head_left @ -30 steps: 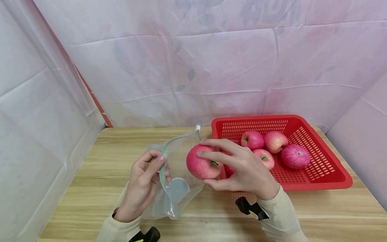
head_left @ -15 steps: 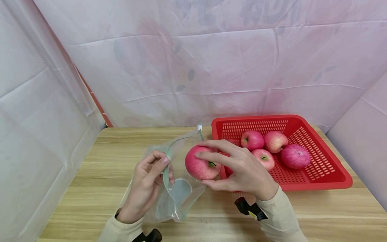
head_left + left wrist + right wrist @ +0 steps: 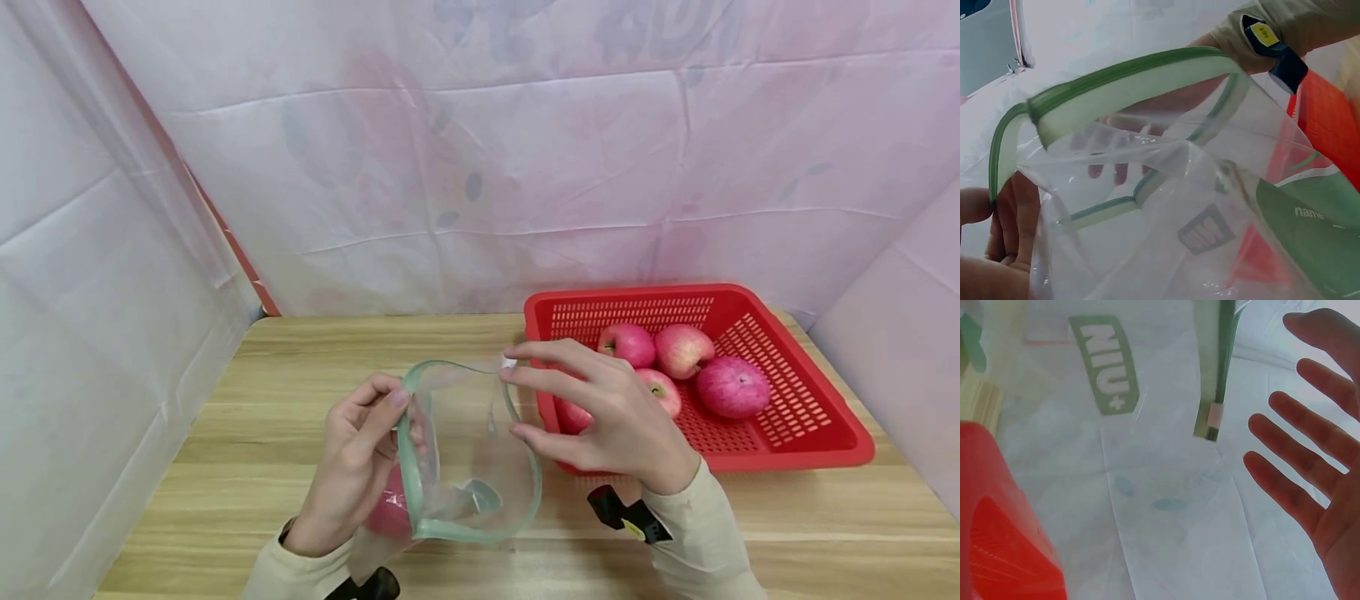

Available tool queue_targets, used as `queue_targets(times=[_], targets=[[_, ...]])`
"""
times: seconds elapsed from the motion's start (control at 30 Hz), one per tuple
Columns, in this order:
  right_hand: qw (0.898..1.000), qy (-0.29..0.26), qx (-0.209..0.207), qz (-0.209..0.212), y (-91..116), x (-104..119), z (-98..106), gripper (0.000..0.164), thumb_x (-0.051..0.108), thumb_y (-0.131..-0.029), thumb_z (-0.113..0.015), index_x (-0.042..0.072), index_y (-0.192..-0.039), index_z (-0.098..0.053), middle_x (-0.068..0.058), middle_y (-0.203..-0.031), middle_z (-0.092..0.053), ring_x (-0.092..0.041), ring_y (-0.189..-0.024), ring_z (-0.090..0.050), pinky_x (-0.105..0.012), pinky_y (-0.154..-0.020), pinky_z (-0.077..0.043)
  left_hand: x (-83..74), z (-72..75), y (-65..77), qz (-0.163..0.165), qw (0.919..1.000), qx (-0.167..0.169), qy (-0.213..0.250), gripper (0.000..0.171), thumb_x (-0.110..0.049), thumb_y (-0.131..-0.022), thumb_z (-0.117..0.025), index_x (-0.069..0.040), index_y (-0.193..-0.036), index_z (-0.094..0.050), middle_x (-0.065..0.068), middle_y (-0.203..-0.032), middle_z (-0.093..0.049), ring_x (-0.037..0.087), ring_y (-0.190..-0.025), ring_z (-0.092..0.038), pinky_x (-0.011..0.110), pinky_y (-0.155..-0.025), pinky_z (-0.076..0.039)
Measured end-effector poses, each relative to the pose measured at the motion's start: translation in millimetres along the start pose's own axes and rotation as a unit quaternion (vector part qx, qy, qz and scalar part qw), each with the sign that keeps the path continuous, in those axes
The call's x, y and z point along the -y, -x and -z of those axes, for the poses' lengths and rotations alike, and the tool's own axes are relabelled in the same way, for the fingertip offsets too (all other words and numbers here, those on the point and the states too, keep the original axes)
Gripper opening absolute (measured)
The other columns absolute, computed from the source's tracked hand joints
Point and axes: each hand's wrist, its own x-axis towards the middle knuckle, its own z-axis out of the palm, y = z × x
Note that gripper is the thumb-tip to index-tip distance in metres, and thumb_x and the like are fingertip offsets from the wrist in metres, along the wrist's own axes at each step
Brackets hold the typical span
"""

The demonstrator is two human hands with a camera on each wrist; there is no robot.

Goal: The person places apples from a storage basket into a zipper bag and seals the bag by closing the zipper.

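My left hand [image 3: 348,471] pinches the green-edged rim of a clear zip bag [image 3: 468,532] between thumb and fingers. The bag's mouth gapes wide, and the left wrist view shows the green zip strip [image 3: 1129,74] bent into an angular loop. A pink-red apple [image 3: 390,510] shows blurrily through the plastic at the lower left of the bag, partly hidden by my left hand. Beside the right side of the mouth, my right hand [image 3: 611,412] has its fingers spread and holds nothing. Near its fingertips is the small white slider [image 3: 1215,415] at the zip's end.
A red perforated basket [image 3: 810,458] stands at the right of the wooden table [image 3: 300,358]. Several apples [image 3: 684,350] lie in it, one [image 3: 573,417] partly behind my right hand. White printed cloth [image 3: 480,167] hangs behind and at both sides.
The apple has left my right hand and now lies low in the bag. The bag's mouth has tilted toward the head camera and widened. My left hand keeps its pinch on the rim.
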Motion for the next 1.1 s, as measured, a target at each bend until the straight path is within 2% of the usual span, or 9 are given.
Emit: queue_targets(times=[0.27,0.37,0.67,0.9,1.1], targets=[[1.000,0.002,0.005,-0.008,3,-4,5,0.038,0.034,-0.096,-0.069,0.005,-0.121,-0.072,-0.015,-0.120,-0.070,-0.023,-0.103,-0.071,-0.019,-0.080,-0.053,-8.4,2.2,0.4,-0.028,0.9993,-0.003,0.024,0.027,0.003,-0.108,-0.034,-0.008,-0.103,-0.059,-0.002,-0.084,-0.069,0.005,-0.072,-0.068,0.019,-0.067,-0.059],[1.000,0.012,0.009,-0.018,5,-5,8,0.039,0.035,-0.096,-0.068,0.005,-0.121,-0.072,-0.014,-0.121,-0.070,-0.021,-0.103,-0.071,-0.017,-0.082,-0.052,-9.9,2.7,0.3,-0.035,0.9991,-0.007,0.023,0.029,0.004,-0.108,-0.034,-0.009,-0.102,-0.059,-0.003,-0.085,-0.068,0.005,-0.072,-0.067,0.019,-0.067,-0.059],[0.999,0.018,-0.003,-0.034,7,-12,19,0.039,0.034,-0.095,-0.068,0.003,-0.118,-0.072,-0.016,-0.119,-0.070,-0.026,-0.107,-0.068,-0.016,-0.100,-0.049,-10.4,4.2,1.0,-0.045,0.9988,-0.012,0.016,0.030,0.003,-0.108,-0.034,-0.009,-0.100,-0.060,-0.003,-0.083,-0.067,0.005,-0.072,-0.066,0.018,-0.066,-0.058],[0.997,0.024,-0.010,-0.066,12,-17,29,0.044,0.037,-0.095,-0.068,0.000,-0.119,-0.072,-0.017,-0.120,-0.069,-0.023,-0.111,-0.066,-0.013,-0.101,-0.046,-9.5,4.9,0.8,-0.048,0.9987,-0.007,0.015,0.031,0.004,-0.108,-0.033,-0.010,-0.101,-0.060,-0.004,-0.084,-0.067,0.005,-0.073,-0.065,0.017,-0.066,-0.057],[0.995,0.041,-0.022,-0.088,19,-26,39,0.048,0.041,-0.094,-0.069,0.000,-0.120,-0.072,-0.018,-0.119,-0.070,-0.012,-0.111,-0.065,-0.010,-0.096,-0.047,-10.5,5.0,1.4,-0.046,0.9988,-0.007,0.017,0.031,0.003,-0.108,-0.033,-0.010,-0.102,-0.060,-0.004,-0.084,-0.067,0.005,-0.073,-0.065,0.017,-0.066,-0.057]])
